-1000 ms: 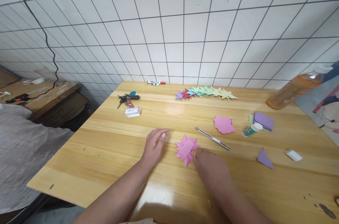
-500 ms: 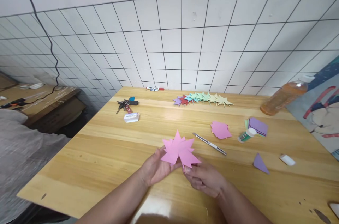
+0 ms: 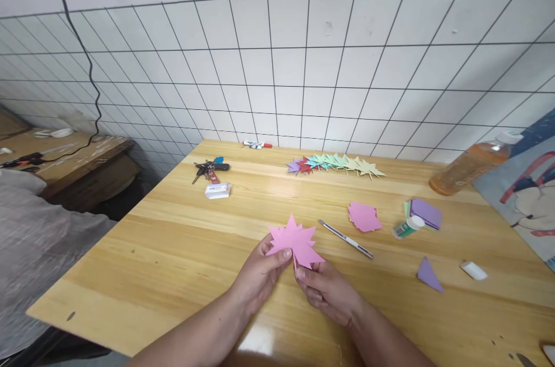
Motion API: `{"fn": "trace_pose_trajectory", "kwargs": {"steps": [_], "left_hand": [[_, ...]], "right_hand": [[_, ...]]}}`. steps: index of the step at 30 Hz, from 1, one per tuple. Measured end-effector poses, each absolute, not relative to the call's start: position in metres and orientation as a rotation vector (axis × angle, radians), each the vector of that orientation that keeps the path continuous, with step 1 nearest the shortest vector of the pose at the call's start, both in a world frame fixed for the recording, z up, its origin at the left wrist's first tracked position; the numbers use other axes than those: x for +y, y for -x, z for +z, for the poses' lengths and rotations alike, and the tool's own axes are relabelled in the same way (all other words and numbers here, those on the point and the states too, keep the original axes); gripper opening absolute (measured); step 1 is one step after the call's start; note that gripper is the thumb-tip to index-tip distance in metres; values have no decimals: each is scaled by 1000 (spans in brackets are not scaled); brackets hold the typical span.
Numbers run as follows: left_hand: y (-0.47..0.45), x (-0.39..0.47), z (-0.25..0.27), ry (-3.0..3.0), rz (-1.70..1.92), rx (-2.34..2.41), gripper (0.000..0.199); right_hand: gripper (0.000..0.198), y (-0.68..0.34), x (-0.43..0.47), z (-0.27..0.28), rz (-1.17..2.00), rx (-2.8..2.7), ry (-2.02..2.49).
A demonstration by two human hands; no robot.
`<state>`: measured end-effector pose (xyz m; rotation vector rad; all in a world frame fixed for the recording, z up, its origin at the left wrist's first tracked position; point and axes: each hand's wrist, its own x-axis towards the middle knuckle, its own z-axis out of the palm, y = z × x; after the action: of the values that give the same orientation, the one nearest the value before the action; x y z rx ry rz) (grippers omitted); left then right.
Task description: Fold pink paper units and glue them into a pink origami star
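Pink leaf [image 3: 295,238] (partly) behind left thumb [image 3: 280,257]

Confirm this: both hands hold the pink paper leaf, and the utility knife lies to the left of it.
Wrong side: the head view shows the utility knife lying to the right of the pink paper leaf. The left hand and right hand do both hold the leaf.

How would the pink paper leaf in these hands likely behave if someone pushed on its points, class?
The pink paper leaf is probably light, as it looks like thin paper. Its upper tips would likely bend or crease easily, since they jut unsupported beyond the left hand and right hand. It seems unlikely to roll, being broad and spiky.
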<state>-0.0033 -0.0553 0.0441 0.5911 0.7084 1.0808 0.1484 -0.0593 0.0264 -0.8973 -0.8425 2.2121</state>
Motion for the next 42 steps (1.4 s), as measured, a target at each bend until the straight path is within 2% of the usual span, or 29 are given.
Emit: {"fn": "trace_pose_trajectory", "kwargs": {"steps": [9,16,22,30,37,40,42], "left_hand": [[0,-53,42,-681,1228,837,37],[-1,-52,40,-655,1290,903,36],[-3,-53,33,-705,1297,901,28],[4,-50,27,-734,1331,784,53],[14,-43,12,-681,1323,794,33],[14,-43,10,-724,1301,774,35],[13,-43,10,-756,1293,717,44]], "right_hand": [[28,-149,-57,24,2112,-783,884],[36,-143,-58,27,2012,-907,992],[36,-138,-59,18,1860,-934,1146],[38,-145,-52,20,1743,-900,1191],[39,-156,-47,24,1690,-877,1144],[40,-158,-46,22,1656,-915,1168],[38,-158,-45,20,1596,-1011,1224]]}}
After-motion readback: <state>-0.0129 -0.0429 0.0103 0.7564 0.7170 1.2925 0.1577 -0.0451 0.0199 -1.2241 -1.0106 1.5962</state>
